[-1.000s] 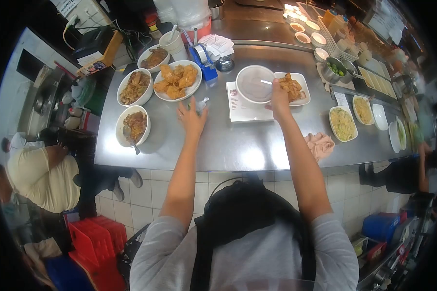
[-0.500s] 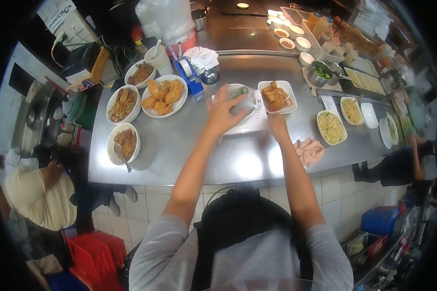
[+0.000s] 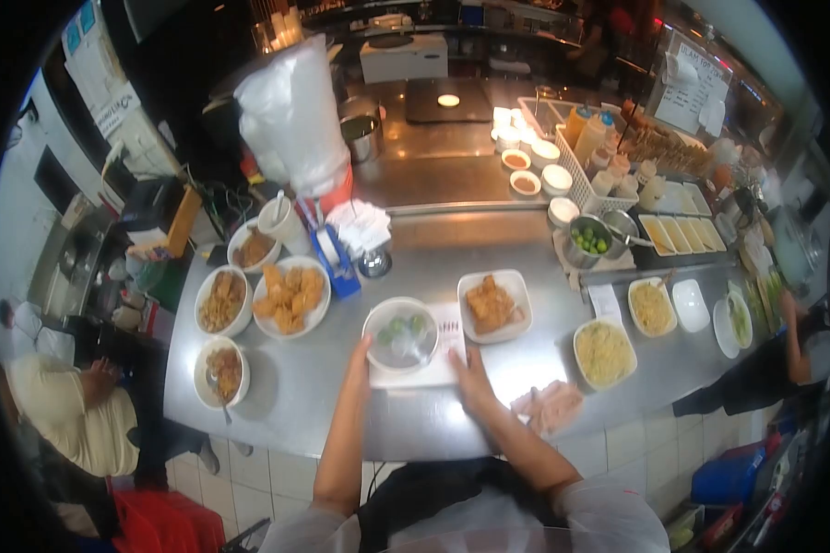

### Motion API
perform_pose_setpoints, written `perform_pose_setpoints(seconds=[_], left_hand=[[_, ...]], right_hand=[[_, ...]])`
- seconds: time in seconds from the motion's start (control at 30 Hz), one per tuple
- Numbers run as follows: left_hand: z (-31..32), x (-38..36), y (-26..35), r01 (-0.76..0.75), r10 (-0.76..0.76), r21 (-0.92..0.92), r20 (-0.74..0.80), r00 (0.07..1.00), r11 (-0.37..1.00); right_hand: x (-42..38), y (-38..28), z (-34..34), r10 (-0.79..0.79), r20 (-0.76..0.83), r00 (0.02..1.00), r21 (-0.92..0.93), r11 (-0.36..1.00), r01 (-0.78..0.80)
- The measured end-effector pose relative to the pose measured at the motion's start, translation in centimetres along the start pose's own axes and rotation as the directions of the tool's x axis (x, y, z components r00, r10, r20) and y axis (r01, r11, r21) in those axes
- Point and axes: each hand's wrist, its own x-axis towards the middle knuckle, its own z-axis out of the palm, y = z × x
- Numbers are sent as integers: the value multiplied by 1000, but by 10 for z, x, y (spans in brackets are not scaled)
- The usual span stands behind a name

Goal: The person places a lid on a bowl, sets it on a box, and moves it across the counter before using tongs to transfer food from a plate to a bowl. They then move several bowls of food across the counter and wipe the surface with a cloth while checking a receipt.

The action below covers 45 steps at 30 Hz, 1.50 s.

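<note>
A round white bowl [image 3: 376,324] holds green pieces, with clear plastic over or in it. It stands on a flat white printed sheet [image 3: 447,323] in front of me. My left hand [image 3: 356,363] is closed at the bowl's left rim, its fingers partly hidden. On the other side, my right hand [image 3: 471,376] grips the sheet's right edge, thumb on top. Close beyond it is a square white dish [image 3: 516,324] of golden fried pieces. A crumpled pink cloth [image 3: 551,405] lies to the right of that hand.
On the left are a plate of fried chicken [image 3: 291,297] and several bowls of food. A blue tape dispenser [image 3: 336,263] stands behind. Rice dishes [image 3: 605,354], a pot of limes [image 3: 588,241] and a sauce basket [image 3: 609,192] are on the right. People stand at both sides.
My left hand has come down from above the bowl to its left side. The right hand has moved from the fried-food dish to the sheet's edge. The view has tilted upward.
</note>
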Motion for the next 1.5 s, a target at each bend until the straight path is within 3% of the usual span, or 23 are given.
perform_pose_setpoints(seconds=[0.23, 0.33, 0.4, 0.53, 0.57, 0.6, 0.63, 0.73, 0.77, 0.83, 0.87, 0.9, 0.97, 1.03, 1.07, 1.13, 1.2, 1.23, 1.27, 1.3, 1.37, 1.43, 1.5], left_hand=[[-5, -25, 10, -75, 77, 26, -137, 988, 997], [10, -26, 40, -133, 138, 36, -186, 973, 990], [26, -10, 69, -174, 179, 97, -45, 983, 980], [47, 60, 111, -355, 323, 201, 172, 930, 913], [48, 63, 111, -361, 330, 203, 170, 929, 910], [53, 66, 109, -388, 407, 338, 17, 913, 857], [60, 68, 106, -385, 491, 469, -125, 862, 795], [56, 42, 50, -568, 667, 514, -12, 745, 643], [41, 33, 21, -541, 674, 572, -28, 738, 616], [-3, 7, -31, -350, 707, 875, 13, 707, 334], [-26, -7, -61, -270, 589, 720, -234, 773, 640], [-41, -24, -76, -194, 586, 769, -272, 763, 609], [-72, -43, -92, -200, 622, 894, -106, 775, 401], [-40, -39, -79, -170, 606, 828, -235, 760, 535], [-28, -38, -60, -112, 624, 967, -58, 779, 230], [-65, -25, -108, -79, 668, 932, -193, 719, 354], [-75, -21, -124, -347, 742, 731, -317, 590, 588], [-60, -22, -107, -325, 731, 734, -328, 598, 596], [-30, -24, -70, -134, 717, 991, 87, 692, 10], [-15, -23, -50, -53, 419, 784, 387, 821, -619], [-31, -25, -61, -87, 429, 806, 399, 810, -586], [-54, -22, -76, 138, 397, 848, 91, 913, -511], [-77, -15, -90, 363, 351, 818, -213, 912, -447]], right_hand=[[13, -31, 8, 279, 140, 950, 251, 918, -307], [36, -42, 7, 230, 352, 907, 177, 935, -306], [58, -71, 10, 239, 491, 838, 204, 904, -377], [94, -155, 20, 186, 409, 894, 228, 927, -297], [116, -160, 21, 112, 448, 887, 291, 920, -262], [142, -162, 22, 34, 480, 877, 354, 907, -229], [168, -163, 24, -15, 458, 889, 402, 896, -191], [234, -189, 29, -113, 388, 915, 442, 894, -77], [261, -194, 30, -129, 346, 929, 434, 900, -37], [318, -198, 30, -146, 306, 941, 428, 904, 1], [351, -196, 30, -163, 263, 951, 464, 886, 23], [382, -195, 30, -180, 220, 959, 498, 866, 48], [442, -190, 24, -248, 184, 951, 538, 835, 114], [483, -193, 27, -305, 150, 940, 570, 804, 170], [494, -197, 27, -354, 56, 933, 580, 773, 258], [532, -190, 24, -382, -37, 924, 579, 745, 331], [587, -170, 21, -471, -237, 850, 464, 714, 525], [594, -167, 25, -453, -236, 860, 459, 728, 509], [591, -171, 31, -373, -305, 876, 450, 754, 478], [595, -170, 33, -293, -375, 879, 443, 776, 448], [641, -154, 34, -285, -483, 828, 315, 826, 468], [642, -152, 46, -292, -571, 767, 196, 859, 474], [621, -183, 60, -6, -569, 822, 44, 998, 38]])
